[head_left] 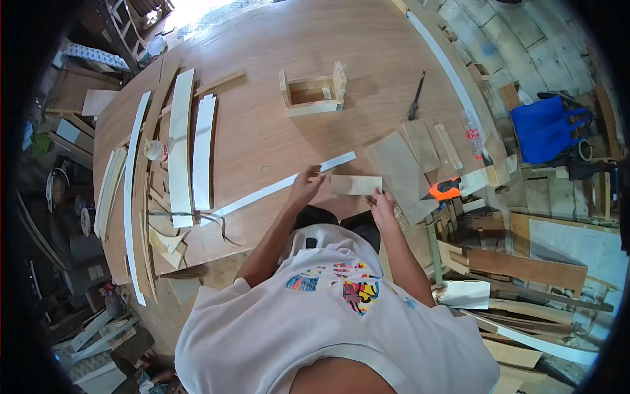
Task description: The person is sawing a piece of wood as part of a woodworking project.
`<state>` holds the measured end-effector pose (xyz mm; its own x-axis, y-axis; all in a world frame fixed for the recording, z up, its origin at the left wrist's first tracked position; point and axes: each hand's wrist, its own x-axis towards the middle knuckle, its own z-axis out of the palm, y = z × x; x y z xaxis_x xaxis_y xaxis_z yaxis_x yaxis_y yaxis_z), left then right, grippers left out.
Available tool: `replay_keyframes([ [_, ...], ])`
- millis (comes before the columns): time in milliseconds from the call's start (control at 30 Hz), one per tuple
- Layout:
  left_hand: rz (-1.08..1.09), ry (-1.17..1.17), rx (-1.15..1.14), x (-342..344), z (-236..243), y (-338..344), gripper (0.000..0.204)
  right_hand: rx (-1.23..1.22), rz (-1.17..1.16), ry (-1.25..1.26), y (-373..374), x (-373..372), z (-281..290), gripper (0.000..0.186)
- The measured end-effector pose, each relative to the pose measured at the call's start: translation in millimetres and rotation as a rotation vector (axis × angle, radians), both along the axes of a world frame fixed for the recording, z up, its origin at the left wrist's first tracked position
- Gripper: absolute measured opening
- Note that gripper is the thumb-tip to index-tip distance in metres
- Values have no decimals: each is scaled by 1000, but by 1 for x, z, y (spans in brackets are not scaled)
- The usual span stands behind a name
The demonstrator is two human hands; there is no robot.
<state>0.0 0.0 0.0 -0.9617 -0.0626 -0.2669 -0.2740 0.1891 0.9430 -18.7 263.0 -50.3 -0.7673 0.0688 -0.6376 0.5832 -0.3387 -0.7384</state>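
Observation:
A small rectangular wooden board [356, 185] sits at the near edge of the table in front of me. My right hand [383, 205] grips its lower right corner between thumb and fingers. Just left of the board, my left hand [306, 186] hovers with its fingers loosely apart and partly bent, over or touching a long white strip [262, 192] that slants across the table. Whether those fingertips touch the strip is hard to tell. Farther off stands a small open wooden frame [314, 94] with raised sides.
Long white and bare boards [182, 148] lie on the left, beside a jar [156, 151]. On the right are a dark slim tool [417, 96], thin panels [396, 169], an orange-and-black handle [446, 189] and a plastic bottle [472, 136]. Offcuts [525, 266] pile beyond the table.

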Motion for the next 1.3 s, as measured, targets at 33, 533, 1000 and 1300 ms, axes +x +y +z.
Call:
replay_keyframes([
  [33, 51, 3, -36, -2, -4, -8, 38, -7, -34, -29, 1, 2, -11, 26],
  [533, 482, -54, 57, -129, -62, -163, 30, 1069, 494, 228, -4, -36, -4, 27],
  [1000, 465, 97, -189, -230, -82, -172, 30, 495, 508, 309, -110, -312, 69, 17],
  [1300, 354, 162, -418, -241, -79, -170, 56, 326, 714, 395, -170, -373, 65, 54],
])
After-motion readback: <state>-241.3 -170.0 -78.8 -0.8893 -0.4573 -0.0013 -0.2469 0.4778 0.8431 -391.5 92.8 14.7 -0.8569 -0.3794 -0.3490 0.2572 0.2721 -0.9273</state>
